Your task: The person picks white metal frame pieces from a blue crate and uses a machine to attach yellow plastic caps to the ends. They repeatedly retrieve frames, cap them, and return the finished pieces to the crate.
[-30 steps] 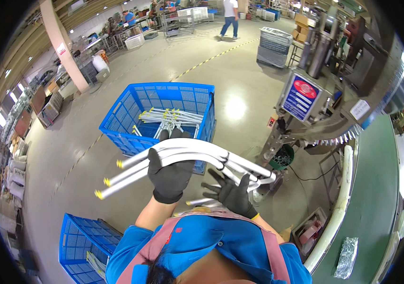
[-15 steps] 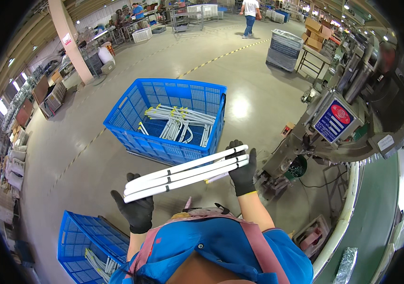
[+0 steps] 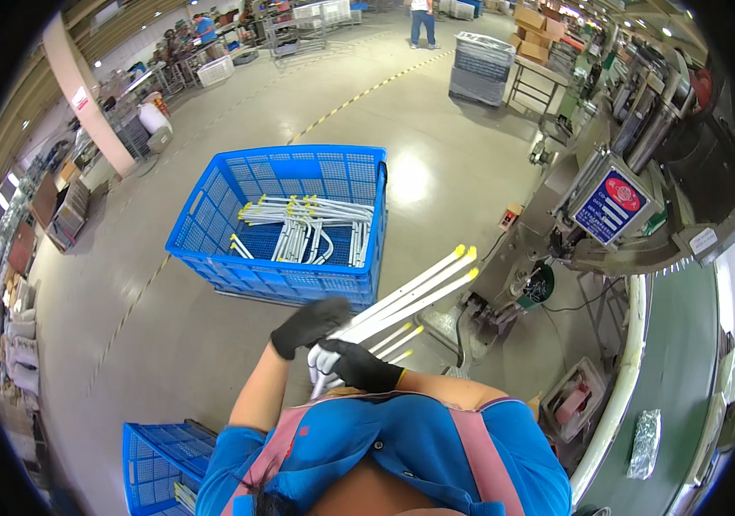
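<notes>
Close in front of my chest is a bundle of white tubes (image 3: 406, 303) with yellow tips pointing up to the right. Their lower ends bend down near my apron. My right hand (image 3: 360, 365), in a black glove, is closed round the bundle near the bend. Just above it, my left hand (image 3: 311, 325), also black-gloved, is beside the tubes; motion smears its fingers, so its grip cannot be made out. A few more yellow-tipped tubes (image 3: 390, 340) stick out below the bundle, their lower parts hidden behind my right hand.
A blue mesh crate (image 3: 277, 273) holding several bent white tubes stands ahead. Another blue crate (image 3: 148, 469) is at lower left. On the right are a machine (image 3: 612, 202) and a green conveyor belt (image 3: 677, 370) carrying a silvery packet (image 3: 645, 443). A person (image 3: 422, 24) stands far off.
The tubes, earlier lying across both open palms, are now slanted with yellow tips up to the right. My right hand has come in and closed on them; my left has moved right and up.
</notes>
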Available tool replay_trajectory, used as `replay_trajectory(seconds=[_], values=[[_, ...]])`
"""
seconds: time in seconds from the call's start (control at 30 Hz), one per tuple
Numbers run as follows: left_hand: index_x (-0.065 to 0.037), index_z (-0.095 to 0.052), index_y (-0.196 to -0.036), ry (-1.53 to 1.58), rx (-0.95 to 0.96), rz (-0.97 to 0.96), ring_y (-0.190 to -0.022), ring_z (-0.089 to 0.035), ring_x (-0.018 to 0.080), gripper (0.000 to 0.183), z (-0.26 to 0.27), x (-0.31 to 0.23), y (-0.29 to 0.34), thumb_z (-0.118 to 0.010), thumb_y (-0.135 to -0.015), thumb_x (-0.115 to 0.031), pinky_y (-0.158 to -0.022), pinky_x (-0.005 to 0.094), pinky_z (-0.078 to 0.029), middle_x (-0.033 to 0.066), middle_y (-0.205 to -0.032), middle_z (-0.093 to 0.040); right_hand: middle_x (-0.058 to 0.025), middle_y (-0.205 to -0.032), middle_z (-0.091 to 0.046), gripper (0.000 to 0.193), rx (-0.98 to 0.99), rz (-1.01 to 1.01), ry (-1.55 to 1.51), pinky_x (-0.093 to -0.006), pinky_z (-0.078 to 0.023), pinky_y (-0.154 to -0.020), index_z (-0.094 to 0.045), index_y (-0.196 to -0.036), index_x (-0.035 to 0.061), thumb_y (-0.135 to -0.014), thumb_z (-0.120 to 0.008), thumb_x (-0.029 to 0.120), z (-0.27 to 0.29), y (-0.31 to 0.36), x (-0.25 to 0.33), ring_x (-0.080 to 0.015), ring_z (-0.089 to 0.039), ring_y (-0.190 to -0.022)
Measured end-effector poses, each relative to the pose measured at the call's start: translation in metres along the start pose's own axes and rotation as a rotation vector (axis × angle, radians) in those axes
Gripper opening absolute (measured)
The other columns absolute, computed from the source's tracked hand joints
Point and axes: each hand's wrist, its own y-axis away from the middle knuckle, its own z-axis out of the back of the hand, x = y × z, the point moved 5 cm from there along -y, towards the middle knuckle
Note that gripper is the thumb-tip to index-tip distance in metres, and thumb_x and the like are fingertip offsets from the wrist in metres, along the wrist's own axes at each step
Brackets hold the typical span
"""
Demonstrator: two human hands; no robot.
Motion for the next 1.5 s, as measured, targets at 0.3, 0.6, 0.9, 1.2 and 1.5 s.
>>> replay_trajectory(seconds=[0.3, 0.6, 0.9, 1.2, 1.5], values=[[0.001, -0.056, -0.117, 0.382, 0.720, 0.207, -0.090, -0.063, 0.0178, 0.040, -0.072, 0.011, -0.016, -0.065, -0.084, -0.019, -0.080, 0.0279, -0.048, 0.0114, -0.101, -0.066, -0.0101, -0.136, -0.043, 0.038, 0.157, 0.109, 0.411, -0.0238, -0.037, -0.101, -0.039, -0.135, 0.0023, -0.099, -0.030, 0.012, 0.077, 0.054, -0.023, -0.0154, -0.043, -0.124], [0.002, -0.052, -0.124, 0.062, 0.740, 0.159, -0.092, -0.062, 0.0183, 0.049, -0.083, -0.006, -0.012, -0.064, -0.086, -0.027, -0.083, 0.0308, -0.049, 0.0134, -0.105, -0.065, -0.0150, -0.108, -0.062, 0.028, -1.069, 0.818, 0.958, -0.0321, -0.044, -0.088, -0.059, -0.113, -0.0023, -0.092, -0.048, 0.012, 0.079, 0.258, 0.153, -0.0222, -0.058, -0.103], [0.003, -0.055, -0.121, -0.040, 0.776, 0.081, -0.097, -0.059, 0.0188, 0.048, -0.103, -0.022, 0.004, -0.062, -0.086, -0.029, -0.087, 0.0308, -0.045, 0.0151, -0.109, -0.063, -0.0130, -0.094, -0.063, 0.045, -1.204, 0.887, 1.229, -0.0356, -0.050, -0.067, -0.050, -0.124, 0.0024, -0.086, -0.063, 0.024, 0.099, 0.295, 0.189, -0.0241, -0.062, -0.076], [0.002, -0.055, -0.122, -0.026, 0.813, 0.122, -0.099, -0.058, 0.0186, 0.046, -0.126, -0.047, -0.004, -0.061, -0.087, -0.028, -0.090, 0.0318, -0.043, 0.0146, -0.110, -0.063, -0.0155, -0.084, -0.066, 0.031, -1.500, 0.768, 1.384, -0.0353, -0.048, -0.068, -0.063, -0.106, 0.0028, -0.085, -0.061, 0.027, 0.100, 0.309, 0.220, -0.0251, -0.065, -0.076], [0.001, -0.058, -0.109, 0.101, 0.776, 0.259, -0.064, -0.057, 0.0101, 0.037, -0.126, -0.037, -0.024, -0.058, -0.090, -0.032, -0.058, 0.0253, -0.047, 0.0056, -0.079, -0.062, -0.0176, -0.082, -0.065, 0.032, -1.554, 0.808, 1.499, -0.0347, -0.048, -0.065, -0.065, -0.101, 0.0014, -0.083, -0.062, 0.028, 0.109, 0.301, 0.260, -0.0286, -0.064, -0.071]])
